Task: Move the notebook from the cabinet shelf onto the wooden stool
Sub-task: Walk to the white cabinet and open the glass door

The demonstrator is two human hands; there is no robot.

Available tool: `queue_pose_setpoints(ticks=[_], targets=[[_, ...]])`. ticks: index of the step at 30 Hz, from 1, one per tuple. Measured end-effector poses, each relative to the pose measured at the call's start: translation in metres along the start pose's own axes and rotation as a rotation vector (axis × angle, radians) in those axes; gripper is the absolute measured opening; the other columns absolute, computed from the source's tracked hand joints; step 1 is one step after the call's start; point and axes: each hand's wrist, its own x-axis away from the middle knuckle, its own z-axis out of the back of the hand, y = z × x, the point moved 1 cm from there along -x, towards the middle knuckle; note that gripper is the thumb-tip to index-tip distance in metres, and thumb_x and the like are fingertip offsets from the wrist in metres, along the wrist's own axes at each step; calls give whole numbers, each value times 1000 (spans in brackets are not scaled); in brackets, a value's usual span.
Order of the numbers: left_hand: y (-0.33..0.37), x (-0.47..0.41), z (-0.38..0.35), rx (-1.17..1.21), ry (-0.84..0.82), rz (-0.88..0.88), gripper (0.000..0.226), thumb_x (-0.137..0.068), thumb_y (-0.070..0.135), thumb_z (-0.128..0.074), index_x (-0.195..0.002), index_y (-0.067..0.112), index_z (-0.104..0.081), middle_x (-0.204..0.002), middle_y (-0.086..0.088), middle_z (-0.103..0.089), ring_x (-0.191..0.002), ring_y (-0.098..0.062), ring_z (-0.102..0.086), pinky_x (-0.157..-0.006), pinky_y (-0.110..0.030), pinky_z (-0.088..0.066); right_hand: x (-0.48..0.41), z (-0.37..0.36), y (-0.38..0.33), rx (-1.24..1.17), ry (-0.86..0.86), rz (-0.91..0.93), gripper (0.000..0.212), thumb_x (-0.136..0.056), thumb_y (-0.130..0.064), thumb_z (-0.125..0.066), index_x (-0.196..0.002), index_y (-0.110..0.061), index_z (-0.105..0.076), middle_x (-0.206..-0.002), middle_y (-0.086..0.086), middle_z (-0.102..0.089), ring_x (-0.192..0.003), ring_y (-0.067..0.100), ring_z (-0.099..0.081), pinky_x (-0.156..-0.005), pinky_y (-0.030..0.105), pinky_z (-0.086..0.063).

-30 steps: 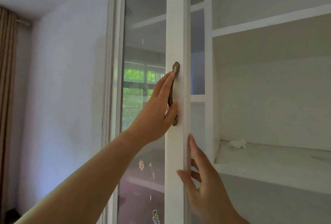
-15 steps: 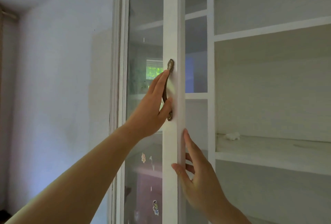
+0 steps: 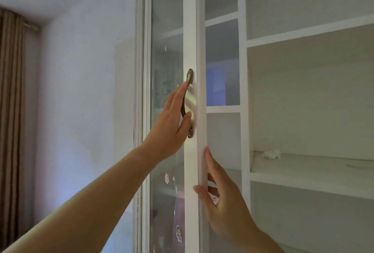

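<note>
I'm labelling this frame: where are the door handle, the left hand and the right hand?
door handle (image 3: 189, 77), head view, its upper end.
left hand (image 3: 169, 131), head view, back of hand.
right hand (image 3: 225, 209), head view, back of hand, gripping cabinet door (image 3: 190, 30).

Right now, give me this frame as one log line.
left hand: grips handle | right hand: pinches door edge | notebook: not in view | shelf: small white lump

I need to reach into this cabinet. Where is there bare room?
The open bay right of the door: its shelf looks bare from the small white lump rightward. Crowded at the door's edge, where the left hand grips the handle and the right hand holds it.
</note>
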Motion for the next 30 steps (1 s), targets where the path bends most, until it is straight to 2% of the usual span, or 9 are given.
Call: queue_pose_setpoints(ticks=[2, 4, 7, 10, 14, 17, 21, 23, 30], targets=[[2, 1, -4, 16, 29, 27, 56, -95, 10, -40, -144, 24, -16, -146, 4, -28, -117, 6, -35, -102, -18, -33, 0, 2, 4, -25, 2, -7, 72, -87, -30, -53, -132, -57, -4, -142, -30, -27, -125, 1, -42, -97, 19, -43], [5, 1, -8, 54, 49, 65, 54, -95, 13, -41, -143, 24, -20, -144, 5, -32, -123, 0, -34, -105, -24, -32, 0, 5, 7, -30, 3, -7, 73, -88, -27, -54, -133, -57, -5, -139, -33, -27, -125, 1, -42, -98, 17, -42], [9, 1, -12, 78, 102, 74, 52, -94, 14, -44, -142, 21, -26, -142, 4, -37, -121, 2, -37, -100, -16, -32, -1, 5, 9, -9, 8, -15, 72, -81, -40, -51, -131, -58, -3, -138, -30, -30, -123, 3, -45, -99, 17, -40], [9, 2, -12, 75, 133, 95, 50, -95, 13, -42, -142, 21, -27, -138, 6, -38, -96, 25, -41, -78, 3, -34, -2, 3, 11, 21, 10, -5, 74, -76, -49, -48, -127, -65, 2, -136, -34, -27, -124, 4, -44, -102, 25, -41], [4, 3, -11, 92, 99, 106, 51, -96, 15, -40, -142, 27, -23, -130, 15, -36, -84, 29, -43, -65, 2, -38, -2, -2, 11, 66, 34, 13, 71, -76, -56, -45, -119, -75, 8, -141, -27, -30, -123, 2, -45, -100, 26, -43], [3, 3, -9, 112, 96, 94, 50, -96, 15, -40, -141, 29, -23, -127, 16, -35, -80, 26, -46, -64, -2, -42, 0, -7, 5, 64, 52, -5, 72, -78, -52, -46, -123, -72, 7, -139, -30, -30, -122, 3, -46, -99, 22, -42], [0, 9, 0, 161, 113, 74, 51, -96, 13, -37, -142, 28, -22, -127, 14, -37, -77, 17, -49, -71, -11, -48, 3, -17, -7, 71, 74, -14, 71, -78, -48, -47, -131, -60, -1, -142, -27, -28, -125, 6, -44, -101, 29, -42], [-4, 12, 9, 168, 105, 66, 52, -96, 15, -37, -143, 28, -20, -129, 14, -37, -81, 12, -49, -75, -17, -51, 5, -24, -14, 70, 85, -16, 73, -77, -48, -48, -131, -63, -2, -142, -26, -30, -125, 7, -44, -100, 32, -44], [-26, 27, 52, 192, 72, 31, 51, -96, 21, -37, -142, 34, -19, -125, 15, -42, -91, 11, -50, -73, -3, -41, 9, -62, -48, 102, 119, -20, 71, -79, -49, -45, -126, -67, 5, -141, -32, -26, -123, -1, -43, -99, 20, -43]])
